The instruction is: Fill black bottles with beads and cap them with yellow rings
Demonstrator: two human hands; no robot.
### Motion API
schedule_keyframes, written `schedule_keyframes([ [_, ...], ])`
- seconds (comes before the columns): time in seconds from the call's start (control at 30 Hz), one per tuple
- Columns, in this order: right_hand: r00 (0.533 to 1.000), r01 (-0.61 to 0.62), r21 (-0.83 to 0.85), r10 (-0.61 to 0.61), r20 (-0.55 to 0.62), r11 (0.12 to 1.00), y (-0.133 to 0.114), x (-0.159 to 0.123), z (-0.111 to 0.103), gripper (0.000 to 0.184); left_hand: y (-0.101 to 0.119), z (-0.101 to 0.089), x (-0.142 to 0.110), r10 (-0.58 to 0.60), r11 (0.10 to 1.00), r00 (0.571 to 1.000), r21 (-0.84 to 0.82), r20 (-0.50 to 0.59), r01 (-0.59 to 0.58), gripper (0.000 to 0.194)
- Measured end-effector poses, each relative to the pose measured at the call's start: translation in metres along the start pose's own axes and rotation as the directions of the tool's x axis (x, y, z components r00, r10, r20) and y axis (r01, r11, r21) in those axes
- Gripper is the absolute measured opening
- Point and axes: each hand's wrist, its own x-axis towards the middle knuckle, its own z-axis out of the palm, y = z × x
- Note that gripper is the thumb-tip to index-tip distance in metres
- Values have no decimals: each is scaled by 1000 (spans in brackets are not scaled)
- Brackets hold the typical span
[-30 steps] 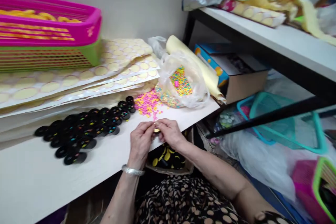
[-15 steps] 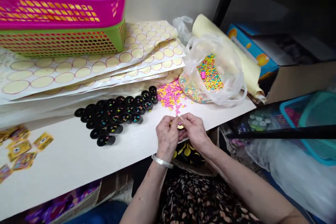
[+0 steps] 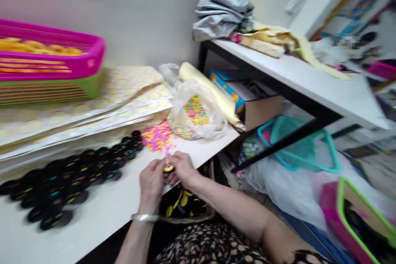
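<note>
My left hand (image 3: 152, 181) and my right hand (image 3: 183, 169) meet at the table's front edge, fingers closed round a small round yellow piece (image 3: 168, 168). A pink bit shows on top of it; the fingers hide much of its rim. Just beyond my fingertips lies a loose pile of pink and yellow beads (image 3: 157, 136). Left of my hands, short black cylinders (image 3: 77, 173) stand in a close group, colored bits in their tops, blurred. Below my hands, a box (image 3: 198, 216) holds black and yellow pieces.
A plastic bag of multicolored beads (image 3: 196, 111) sits behind the pile. Sheets printed with circles (image 3: 133, 103) lie under a pink basket (image 3: 93, 55) stacked on a green one. At right is a second table (image 3: 297, 70) with a black frame and teal bins (image 3: 305, 144) beneath.
My view has swung right, so the table things sit further left and the second table shows. Both hands still hold the small yellow piece together.
</note>
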Motion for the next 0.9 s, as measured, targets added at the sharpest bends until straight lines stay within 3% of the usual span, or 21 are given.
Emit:
schedule_keyframes([
  [0.2,998,59,-46,-59,8,997,5,9,-6,18,-3,2,6,-41,995,999,95,-9,42,34],
  [0.4,996,83,-95,-85,-17,992,8,8,-6,19,-7,6,6,126,969,989,221,-78,-106,35],
  [0.5,998,57,-44,-58,-31,997,9,6,-6,23,-6,6,1,82,996,996,48,-17,-81,35],
  [0.63,993,113,128,-111,-26,985,14,-2,-7,34,-13,-5,-19,135,982,987,-123,-85,-145,44],
  [0.7,989,144,216,-138,-43,966,16,-11,-7,35,-19,-8,-32,202,978,977,-47,-75,-206,40],
  [0.8,977,211,291,-197,-77,933,17,-30,-8,32,-26,-6,-48,379,904,925,222,-24,-365,31],
  [0.9,988,129,340,-149,32,931,15,-52,-13,32,-24,-1,-56,499,821,866,338,-30,-461,26],
])
